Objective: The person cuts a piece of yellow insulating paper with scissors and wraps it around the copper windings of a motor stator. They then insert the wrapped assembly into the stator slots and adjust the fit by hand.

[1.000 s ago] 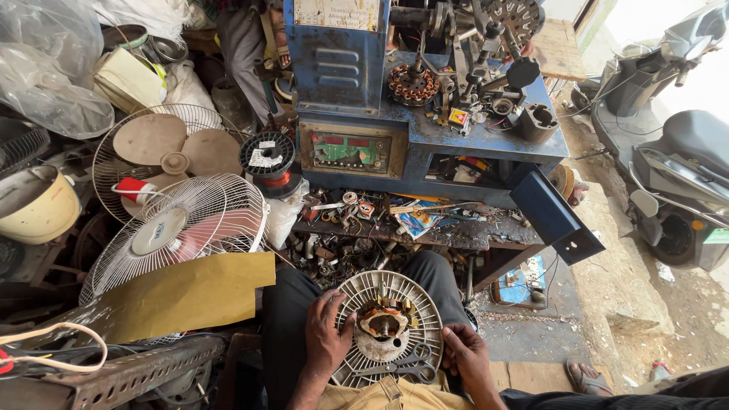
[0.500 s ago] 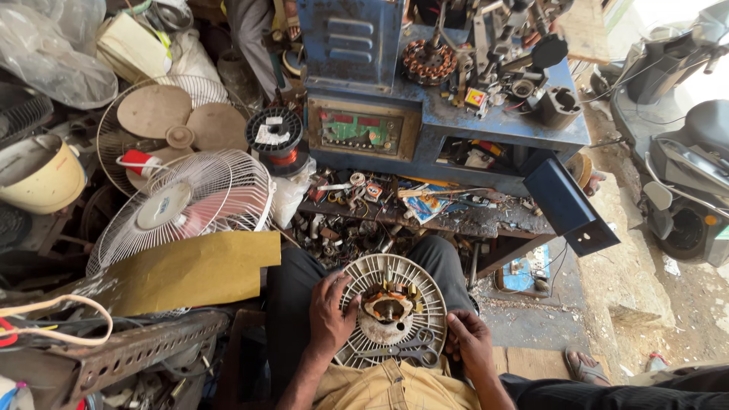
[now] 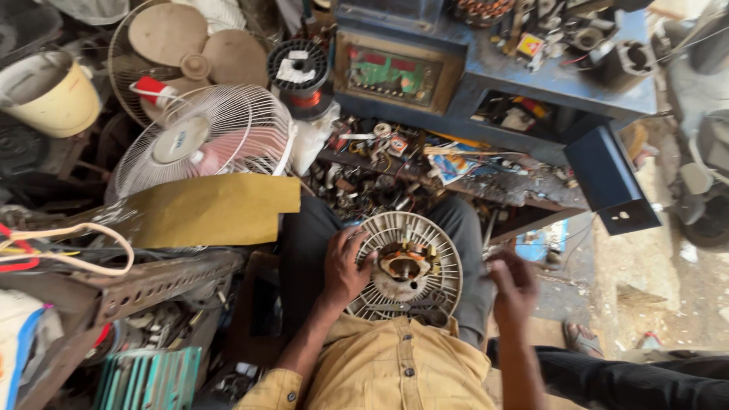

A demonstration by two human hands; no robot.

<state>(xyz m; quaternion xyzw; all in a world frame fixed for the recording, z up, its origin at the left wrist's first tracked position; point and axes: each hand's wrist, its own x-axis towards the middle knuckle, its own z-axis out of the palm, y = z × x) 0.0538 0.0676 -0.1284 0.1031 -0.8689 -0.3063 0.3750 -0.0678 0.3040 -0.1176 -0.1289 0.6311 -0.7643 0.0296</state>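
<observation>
Right hand (image 3: 515, 285) motion-blurred, grip unreadable. Left hand (image 3: 345, 267) covers fan guard (image 3: 444, 250) left rim. Bench clutter (image 3: 380, 163) indistinct.

Daylight comes from the right, where the bare ground (image 3: 645, 266) looks pale and washed out. The left side, packed with clutter, sits in dim shadow. The right hand (image 3: 515, 285) is smeared by motion blur. Straight edges bow towards the frame's borders.

The fan guard (image 3: 406, 266) lies on the person's lap, the left hand (image 3: 345, 266) on its left edge, the right hand (image 3: 515, 285) just right. Far behind stands the workbench (image 3: 531, 76); a fan (image 3: 201, 140) stands far left.
</observation>
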